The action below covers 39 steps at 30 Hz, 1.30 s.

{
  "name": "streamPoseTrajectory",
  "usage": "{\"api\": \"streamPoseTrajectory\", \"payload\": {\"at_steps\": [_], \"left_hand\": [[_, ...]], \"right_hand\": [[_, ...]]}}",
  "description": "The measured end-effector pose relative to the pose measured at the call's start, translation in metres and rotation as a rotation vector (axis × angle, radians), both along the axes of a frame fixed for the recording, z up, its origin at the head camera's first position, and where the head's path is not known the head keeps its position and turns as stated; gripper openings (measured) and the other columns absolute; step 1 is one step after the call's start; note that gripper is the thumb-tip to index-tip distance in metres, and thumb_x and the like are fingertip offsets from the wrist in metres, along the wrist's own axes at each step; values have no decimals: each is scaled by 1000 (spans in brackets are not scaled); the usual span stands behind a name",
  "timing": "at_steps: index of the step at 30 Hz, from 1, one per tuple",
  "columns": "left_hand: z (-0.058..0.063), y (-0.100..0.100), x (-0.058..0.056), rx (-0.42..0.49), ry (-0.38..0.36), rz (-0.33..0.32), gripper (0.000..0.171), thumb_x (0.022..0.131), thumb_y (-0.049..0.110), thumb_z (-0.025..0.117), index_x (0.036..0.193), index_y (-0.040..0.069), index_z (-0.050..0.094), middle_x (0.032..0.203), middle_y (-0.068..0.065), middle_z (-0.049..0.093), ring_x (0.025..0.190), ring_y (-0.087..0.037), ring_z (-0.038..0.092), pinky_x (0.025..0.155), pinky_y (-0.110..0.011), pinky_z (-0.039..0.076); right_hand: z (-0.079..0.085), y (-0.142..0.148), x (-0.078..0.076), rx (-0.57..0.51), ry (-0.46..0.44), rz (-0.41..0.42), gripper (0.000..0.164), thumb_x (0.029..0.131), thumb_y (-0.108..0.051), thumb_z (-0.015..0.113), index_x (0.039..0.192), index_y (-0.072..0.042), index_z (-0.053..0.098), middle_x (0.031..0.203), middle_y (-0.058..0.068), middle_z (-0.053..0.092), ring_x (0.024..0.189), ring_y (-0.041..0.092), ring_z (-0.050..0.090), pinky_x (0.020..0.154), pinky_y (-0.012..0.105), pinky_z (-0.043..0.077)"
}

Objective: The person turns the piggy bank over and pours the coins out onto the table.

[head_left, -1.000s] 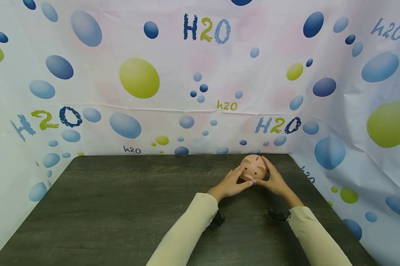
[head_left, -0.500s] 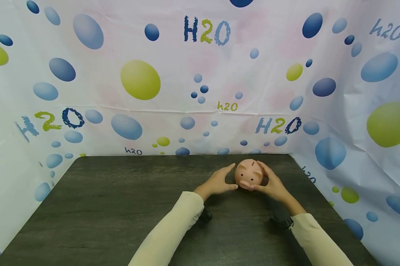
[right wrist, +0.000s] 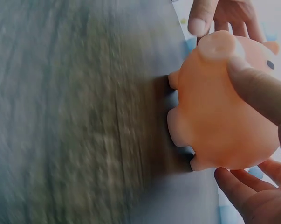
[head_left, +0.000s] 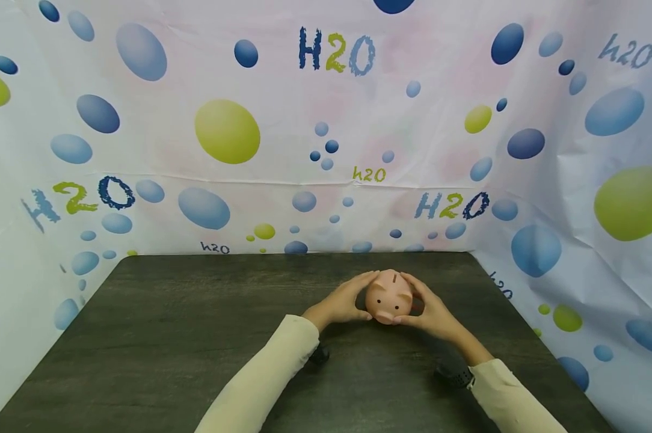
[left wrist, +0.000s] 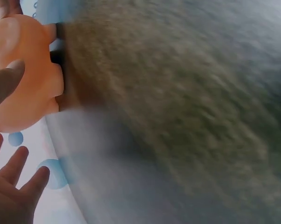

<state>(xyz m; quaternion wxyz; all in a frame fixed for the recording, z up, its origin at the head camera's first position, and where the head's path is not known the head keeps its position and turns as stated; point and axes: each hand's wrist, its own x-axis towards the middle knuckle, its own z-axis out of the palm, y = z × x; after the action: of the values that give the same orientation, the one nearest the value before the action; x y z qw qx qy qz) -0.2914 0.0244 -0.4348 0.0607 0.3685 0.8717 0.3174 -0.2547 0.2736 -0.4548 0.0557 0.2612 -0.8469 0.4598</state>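
Note:
A pink piggy bank (head_left: 389,296) with a round snout, dark eyes and a coin slot faces me on the dark table. My left hand (head_left: 341,300) curves about its left side, thumb tip beside the snout and fingertips at the upper edge. In the left wrist view the left thumb overlaps the piggy bank (left wrist: 30,93), with several fingers spread just below. My right hand (head_left: 433,311) grips the other side. The right wrist view shows the right thumb (right wrist: 257,86) by the snout and fingers against the back. Its stubby feet point to the tabletop.
The dark wood-grain table (head_left: 196,337) extends around the hands, widest on the left. A white backdrop (head_left: 282,114) printed with blue and green bubbles rises behind its far edge and along both sides. A black wrist device (head_left: 455,373) hangs under the right wrist.
The piggy bank and right hand have moved left and nearer to me. The left hand drew away from the piggy bank half a second ago and is now against its side again.

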Motion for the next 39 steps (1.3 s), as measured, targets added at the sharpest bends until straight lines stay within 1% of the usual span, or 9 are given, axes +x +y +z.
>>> {"api": "streamPoseTrajectory", "payload": {"at_steps": [6, 12, 16, 19, 22, 26, 31, 35, 39], "left_hand": [[-3, -7, 3, 31, 55, -9, 95, 81, 16, 78, 155, 20, 18, 160, -4, 18, 144, -26, 25, 113, -51, 30], [-9, -17, 8, 63, 68, -7, 96, 80, 12, 79, 155, 18, 19, 159, -6, 18, 144, -27, 24, 113, -48, 32], [-9, -26, 14, 89, 80, -19, 95, 79, 13, 80, 154, 16, 22, 158, -8, 21, 143, -29, 26, 112, -49, 33], [-7, -35, 19, 93, 92, -32, 94, 78, 16, 81, 154, 16, 24, 158, -10, 23, 142, -30, 29, 111, -49, 35], [-4, -44, 22, 105, 96, -44, 95, 77, 18, 81, 153, 17, 25, 157, -9, 25, 141, -29, 31, 110, -49, 36], [-3, -55, 27, 150, 78, -45, 93, 77, 19, 82, 152, 17, 28, 156, -6, 27, 141, -26, 32, 111, -46, 36], [-2, -67, 33, 247, 45, -18, 91, 75, 19, 83, 151, 17, 32, 155, -4, 31, 137, -23, 38, 109, -39, 40], [3, -74, 39, 300, 18, 7, 92, 74, 19, 84, 151, 18, 33, 153, -4, 35, 134, -23, 42, 106, -37, 44], [8, -81, 44, 349, -18, -14, 92, 74, 17, 83, 151, 17, 32, 152, -7, 35, 133, -25, 45, 104, -39, 45]], "right_hand": [[2, -11, 4, -11, 17, 20, 94, 78, -10, 81, 152, -8, 24, 150, 23, 28, 129, 46, 40, 94, 52, 49], [2, -22, 8, -8, 12, 26, 94, 78, -12, 81, 152, -5, 24, 150, 24, 27, 128, 47, 41, 94, 52, 49], [4, -27, 11, -25, -25, 46, 94, 77, -12, 81, 152, -7, 25, 150, 25, 27, 128, 47, 42, 94, 48, 51], [7, -31, 13, -48, -75, 74, 94, 77, -12, 81, 152, -7, 24, 150, 24, 28, 126, 46, 44, 93, 40, 53], [10, -36, 16, -71, -122, 99, 94, 78, -11, 81, 152, -6, 23, 151, 24, 27, 125, 47, 44, 91, 36, 54], [15, -43, 18, -85, -165, 113, 90, 81, -12, 79, 153, -12, 24, 152, 22, 26, 127, 48, 42, 91, 34, 54], [20, -53, 17, -113, -188, 152, 84, 84, -11, 76, 152, -17, 27, 153, 19, 26, 127, 47, 42, 92, 39, 54], [25, -59, 17, -133, -208, 181, 83, 85, -12, 74, 153, -15, 26, 154, 18, 23, 127, 48, 42, 92, 41, 54], [32, -65, 20, -145, -230, 187, 82, 86, -12, 73, 153, -13, 25, 154, 18, 23, 124, 47, 44, 90, 35, 55]]}}
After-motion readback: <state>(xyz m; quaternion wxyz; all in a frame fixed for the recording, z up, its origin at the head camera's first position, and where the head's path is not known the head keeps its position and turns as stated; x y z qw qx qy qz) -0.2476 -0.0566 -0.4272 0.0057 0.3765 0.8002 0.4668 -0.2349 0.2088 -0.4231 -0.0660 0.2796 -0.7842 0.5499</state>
